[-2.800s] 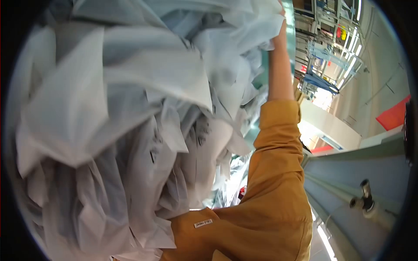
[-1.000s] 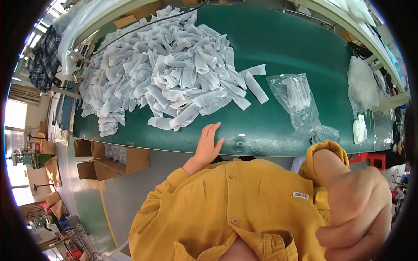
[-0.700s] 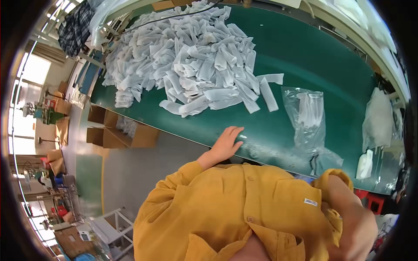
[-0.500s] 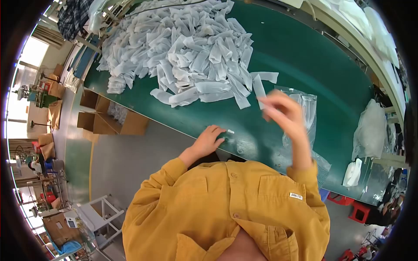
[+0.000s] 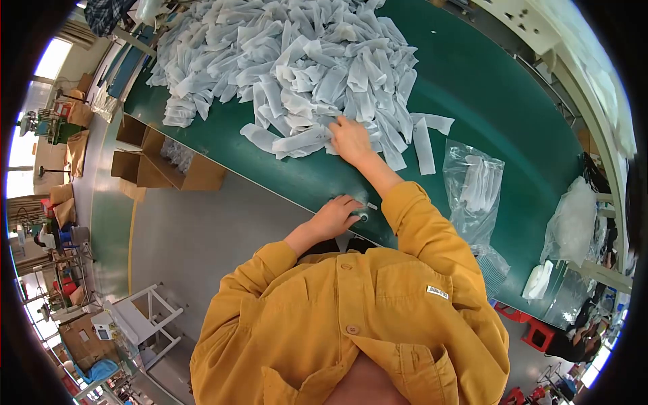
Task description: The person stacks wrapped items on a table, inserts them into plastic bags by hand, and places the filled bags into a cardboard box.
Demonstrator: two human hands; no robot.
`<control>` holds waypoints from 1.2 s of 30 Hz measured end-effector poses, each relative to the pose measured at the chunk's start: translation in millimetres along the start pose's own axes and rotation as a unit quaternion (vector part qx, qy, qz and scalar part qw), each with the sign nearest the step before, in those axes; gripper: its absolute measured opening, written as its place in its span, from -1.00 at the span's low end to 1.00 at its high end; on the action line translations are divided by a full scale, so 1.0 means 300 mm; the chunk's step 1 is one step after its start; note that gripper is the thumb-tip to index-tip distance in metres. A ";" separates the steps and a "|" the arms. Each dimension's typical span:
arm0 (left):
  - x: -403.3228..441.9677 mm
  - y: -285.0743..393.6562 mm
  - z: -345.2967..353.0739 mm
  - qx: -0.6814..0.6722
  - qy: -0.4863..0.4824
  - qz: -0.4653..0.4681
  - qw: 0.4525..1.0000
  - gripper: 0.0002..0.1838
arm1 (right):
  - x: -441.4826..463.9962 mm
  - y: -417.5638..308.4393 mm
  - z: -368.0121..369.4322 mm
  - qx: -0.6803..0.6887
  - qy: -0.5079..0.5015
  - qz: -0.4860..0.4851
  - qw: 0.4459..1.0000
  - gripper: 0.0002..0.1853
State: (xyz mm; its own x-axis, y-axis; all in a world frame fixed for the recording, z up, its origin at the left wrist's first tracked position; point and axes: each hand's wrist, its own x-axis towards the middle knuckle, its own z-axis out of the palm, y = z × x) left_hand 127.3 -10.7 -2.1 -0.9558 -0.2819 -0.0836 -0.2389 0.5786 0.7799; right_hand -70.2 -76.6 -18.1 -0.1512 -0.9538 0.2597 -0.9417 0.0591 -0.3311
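My right hand (image 5: 351, 140) reaches to the front edge of a big heap of frosted white plastic packets (image 5: 283, 61). Its fingers are curled down against one packet (image 5: 307, 140), and their tips are partly hidden. Near the table's front edge, my left hand (image 5: 333, 214) rests with fingers stretched and thumb apart, holding nothing. Just beside its fingertips lie a small white piece (image 5: 372, 206) and a small dark round object (image 5: 364, 217). Right of the heap are two separate packets, one upright (image 5: 424, 147) and one crosswise (image 5: 437, 124).
A clear plastic bag (image 5: 476, 182) with white packets inside lies on the green table (image 5: 520, 155). Farther right are a bulging translucent bag (image 5: 572, 219) and a small white bundle (image 5: 538, 280). An open cardboard box (image 5: 202, 172) stands below the table's left edge.
My right hand has swung left from near the clear bag to the front of the heap. My left hand stays at the table edge. The whole view has shifted slightly.
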 end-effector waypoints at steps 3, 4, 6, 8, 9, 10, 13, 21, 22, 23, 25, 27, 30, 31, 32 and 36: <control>-0.002 -0.022 -0.060 -0.056 0.090 -0.018 0.994 -0.56 | -0.035 0.032 -0.080 0.087 0.136 0.033 0.986 -0.81; 0.001 -0.020 -0.078 -0.078 0.135 -0.025 0.987 -0.53 | -0.065 0.028 -0.155 0.118 0.190 0.045 0.974 -0.84; 0.042 0.033 -0.135 -0.025 0.275 0.024 0.961 -0.33 | -0.135 0.006 -0.294 0.199 0.185 0.079 0.959 -0.92; 0.090 0.106 -0.191 0.000 0.365 0.038 0.930 -0.24 | -0.211 -0.044 -0.329 0.327 0.145 0.172 0.918 -0.95; 0.098 0.109 -0.192 -0.008 0.329 0.017 0.944 -0.33 | -0.251 -0.076 -0.325 0.409 0.105 0.246 0.872 -0.92; 0.107 0.113 -0.193 -0.014 0.293 -0.005 0.956 -0.41 | -0.281 -0.101 -0.318 0.485 0.065 0.315 0.813 -0.89; 0.082 0.012 -0.097 -0.152 0.168 -0.063 0.972 -0.61 | -0.269 -0.118 -0.254 0.539 0.091 0.289 0.786 -0.80; -0.091 -0.099 -0.145 -0.117 0.067 -0.145 0.980 -0.69 | -0.114 -0.069 0.060 -0.007 -0.043 -0.023 0.999 -0.81; -0.098 -0.100 -0.153 -0.101 0.074 -0.124 0.984 -0.69 | -0.115 -0.060 0.060 0.042 -0.014 0.000 0.999 -0.82; -0.107 -0.103 -0.154 -0.089 0.080 -0.093 0.988 -0.70 | -0.130 -0.045 0.052 0.091 0.015 0.025 0.995 -0.83; -0.103 -0.112 -0.151 -0.067 0.097 -0.027 0.993 -0.71 | -0.142 -0.029 -0.032 0.169 0.101 0.071 0.978 -0.88; -0.096 -0.092 -0.146 -0.067 0.078 -0.008 0.995 -0.71 | -0.183 -0.036 -0.158 0.270 0.193 0.224 0.916 -0.90; -0.056 -0.067 -0.119 -0.058 0.060 0.048 0.995 -0.71 | -0.320 0.092 -0.094 0.425 0.267 0.324 0.802 -0.86; -0.040 -0.061 -0.107 -0.053 0.054 0.071 0.995 -0.71 | -0.376 0.117 -0.073 0.520 0.236 0.378 0.729 -0.85; -0.025 -0.066 -0.092 -0.042 0.050 0.095 0.993 -0.71 | -0.439 0.130 -0.053 0.605 0.201 0.425 0.642 -0.83; 0.026 -0.092 -0.061 -0.017 0.026 0.146 0.989 -0.70 | -0.541 0.069 -0.063 0.577 0.125 0.462 0.662 -0.76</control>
State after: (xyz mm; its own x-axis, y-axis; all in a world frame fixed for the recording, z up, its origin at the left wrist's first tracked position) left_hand 129.6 -42.7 -12.9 -0.9729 -0.1463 0.1791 0.0520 0.6160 0.7860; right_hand -71.0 85.0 -50.0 -0.6835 -0.5801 -0.4431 0.4217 0.1817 -0.8884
